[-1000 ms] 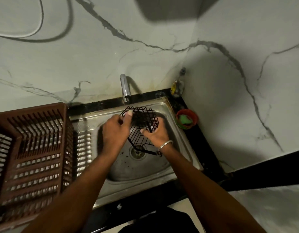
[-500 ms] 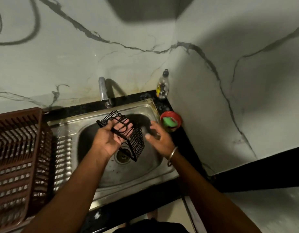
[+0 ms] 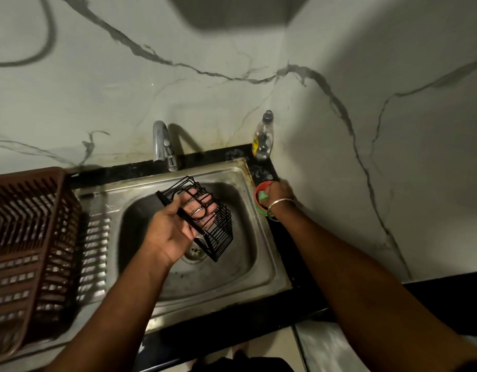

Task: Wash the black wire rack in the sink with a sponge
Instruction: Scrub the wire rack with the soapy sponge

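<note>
Now the left hand (image 3: 175,226), palm up, grips the rack (image 3: 205,218) with fingers curled through its wires, holding it tilted over the sink (image 3: 269,267) drain. Farther off, the right hand (image 3: 279,193) has left the rack and reaches into the red bowl (image 3: 259,197), fingertips on the green sponge (image 3: 263,196); its grip is unclear.

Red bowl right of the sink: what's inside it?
A green sponge lies in the red bowl. The right hand reaches in over it, hiding the rest of the inside.
</note>
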